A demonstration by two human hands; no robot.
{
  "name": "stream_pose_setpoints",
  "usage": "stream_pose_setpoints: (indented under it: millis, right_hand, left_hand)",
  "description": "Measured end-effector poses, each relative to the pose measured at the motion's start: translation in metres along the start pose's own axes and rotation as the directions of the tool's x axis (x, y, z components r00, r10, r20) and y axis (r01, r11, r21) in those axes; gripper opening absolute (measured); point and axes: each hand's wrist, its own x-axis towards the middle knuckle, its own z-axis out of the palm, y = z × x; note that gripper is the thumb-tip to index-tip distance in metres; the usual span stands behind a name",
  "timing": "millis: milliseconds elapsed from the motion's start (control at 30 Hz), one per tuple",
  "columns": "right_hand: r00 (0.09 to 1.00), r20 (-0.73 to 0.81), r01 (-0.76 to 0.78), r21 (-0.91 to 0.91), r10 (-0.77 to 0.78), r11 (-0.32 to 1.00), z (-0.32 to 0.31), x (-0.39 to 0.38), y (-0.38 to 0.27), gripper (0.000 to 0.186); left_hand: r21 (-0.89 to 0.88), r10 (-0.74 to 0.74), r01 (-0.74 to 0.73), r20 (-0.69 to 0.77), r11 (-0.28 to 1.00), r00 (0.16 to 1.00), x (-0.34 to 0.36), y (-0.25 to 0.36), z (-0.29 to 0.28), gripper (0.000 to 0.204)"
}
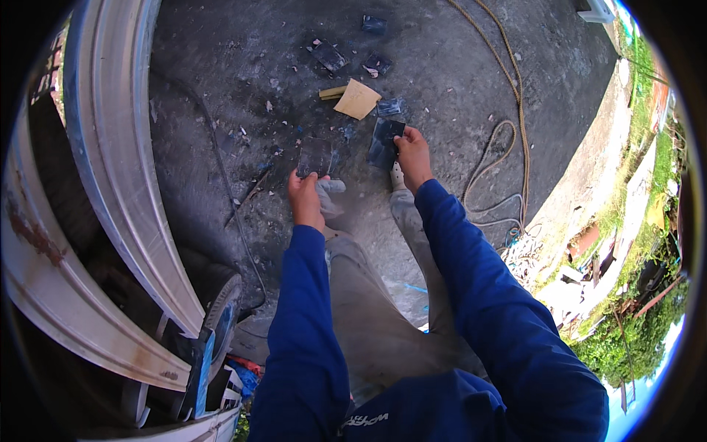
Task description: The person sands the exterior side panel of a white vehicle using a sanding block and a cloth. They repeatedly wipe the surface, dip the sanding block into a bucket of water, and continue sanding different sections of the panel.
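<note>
My left hand (306, 199) pinches the near edge of a thin, dark grey rectangular sheet (315, 156) that looks like sandpaper. To the right, my right hand (414, 156) grips a blacker sheet of sandpaper (383, 145) by its right side, thumb on top. The two sheets are held apart from each other. Just beyond them on the ground lie a tan square sheet (358, 99), a yellowish strip (332, 93) partly under it, and a small dark piece (389, 107). Farther off are more dark pieces (328, 55), with pale scraps around them.
A tan rope (518, 96) runs down the right side of the concrete floor (456, 51) and loops there. Long, curved-looking metal panels (121, 147) line the left, near a wheel (223, 317). A thin dark cable (221, 155) crosses the floor. Grass and debris lie at far right.
</note>
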Motion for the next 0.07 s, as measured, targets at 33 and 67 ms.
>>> stream_pose_setpoints:
  millis: [33,67]
  right_hand:
    - [1.0,0.0,0.004,-0.036,-0.004,0.999,0.009,0.015,-0.001,0.044]
    - [1.0,0.015,0.01,0.034,-0.011,0.999,0.019,0.028,-0.003,0.045]
  left_hand:
    - [-0.047,0.005,-0.005,0.007,0.999,1.0,-0.004,-0.001,-0.006,0.037]
    - [-0.094,0.009,-0.007,0.013,0.996,1.0,-0.01,-0.003,-0.012,0.042]
